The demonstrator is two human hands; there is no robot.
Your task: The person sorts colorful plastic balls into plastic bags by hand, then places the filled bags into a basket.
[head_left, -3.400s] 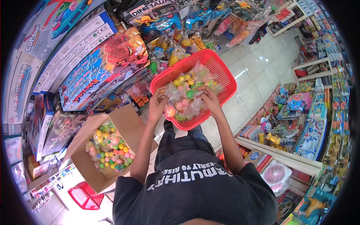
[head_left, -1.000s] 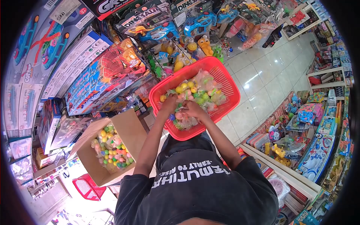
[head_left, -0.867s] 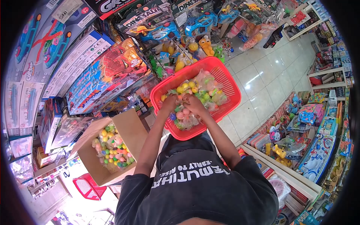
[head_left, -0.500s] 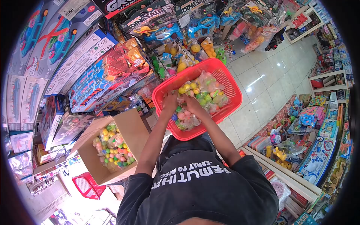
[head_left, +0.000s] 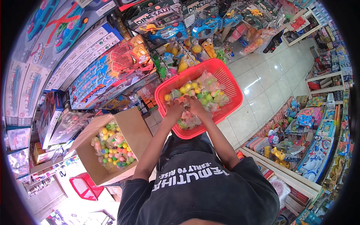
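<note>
A red plastic basket [head_left: 233,80] holds clear plastic bags of small coloured balls [head_left: 206,98], mostly yellow, green and pink. Both of my hands are inside its near left part, close together. My left hand [head_left: 174,110] is closed at the left end of a clear bag with orange-pink balls [head_left: 183,100]. Curled against the same bag from the right is my right hand [head_left: 195,106]. The fingertips are partly hidden by the backs of the hands and the shiny plastic.
An open cardboard box [head_left: 133,125] with more bagged balls stands to the left. Behind it lies another red basket [head_left: 84,186]. Boxed toys [head_left: 112,71] are stacked at the left, and packaged dinosaur toys [head_left: 206,26] stand ahead. Tiled floor [head_left: 262,84] and toy shelves [head_left: 315,157] are at the right.
My hands have drawn closer together, the left moving down and right. The bag with orange-pink balls now shows between them, and yellow balls show where the left hand was.
</note>
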